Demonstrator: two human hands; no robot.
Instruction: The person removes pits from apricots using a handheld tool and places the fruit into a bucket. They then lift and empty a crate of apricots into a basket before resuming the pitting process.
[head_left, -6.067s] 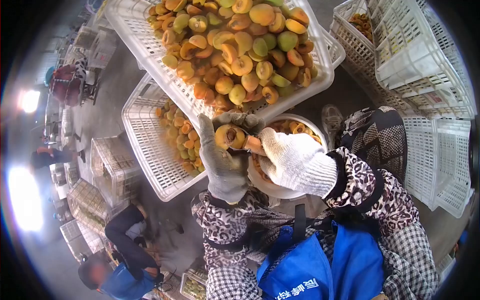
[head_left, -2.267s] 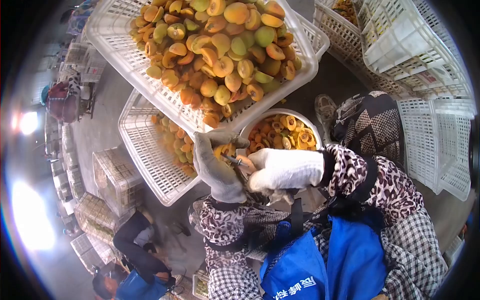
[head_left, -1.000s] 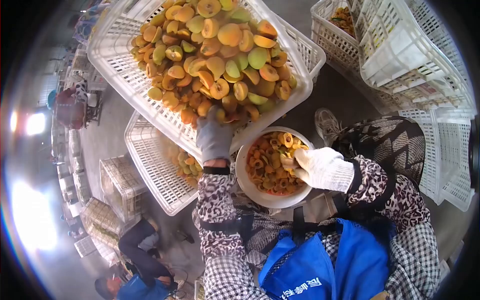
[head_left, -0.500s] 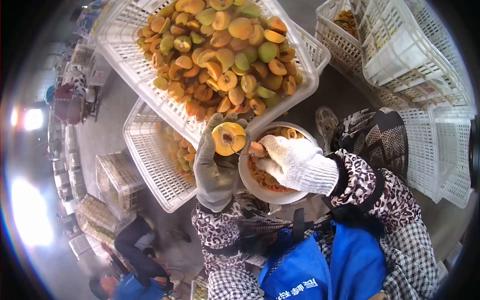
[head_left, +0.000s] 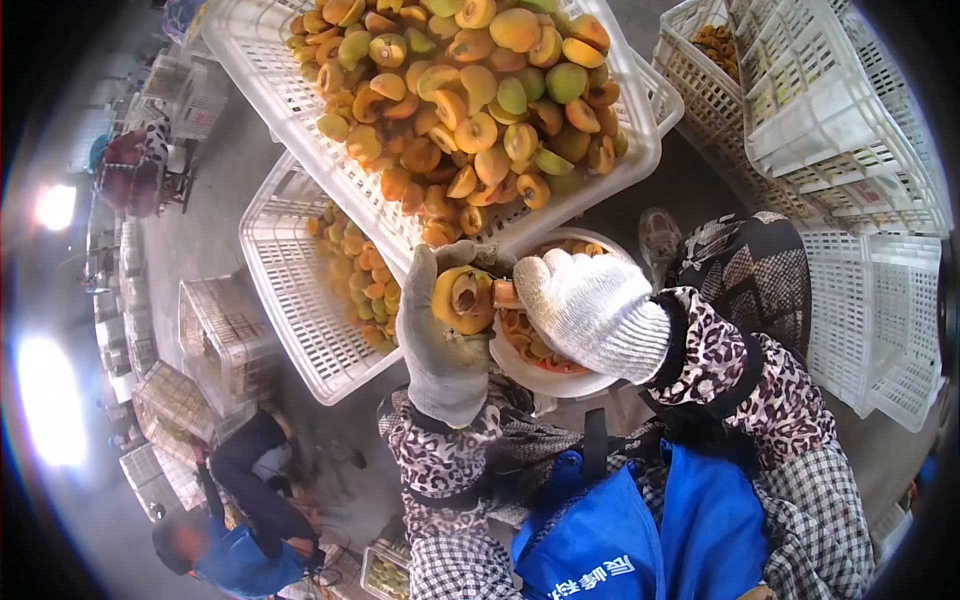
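Observation:
My left hand (head_left: 442, 345), in a pale glove, holds an orange fruit half (head_left: 463, 299) with its brown centre turned up. Gloved in white knit, my right hand (head_left: 590, 312) is closed round the short orange-brown handle of a small tool (head_left: 506, 294); the tool's end meets the fruit's right side and its tip is hard to make out. Below my right hand stands a white bucket (head_left: 548, 382) holding orange pieces. Just beyond my hands, a large white basket (head_left: 262, 72) is heaped with halved fruits (head_left: 480, 110).
A lower white basket (head_left: 285, 285) with fruit sits at the left. White crates (head_left: 840, 120) are stacked at the right. More crates (head_left: 222, 335) stand on the floor at the left, near a seated person in blue (head_left: 245, 560). Another person (head_left: 132, 172) is farther off.
The fruit half has tilted in my left hand, and my right hand has come closer to it with the tool. The view has shifted slightly, moving the large basket rightward.

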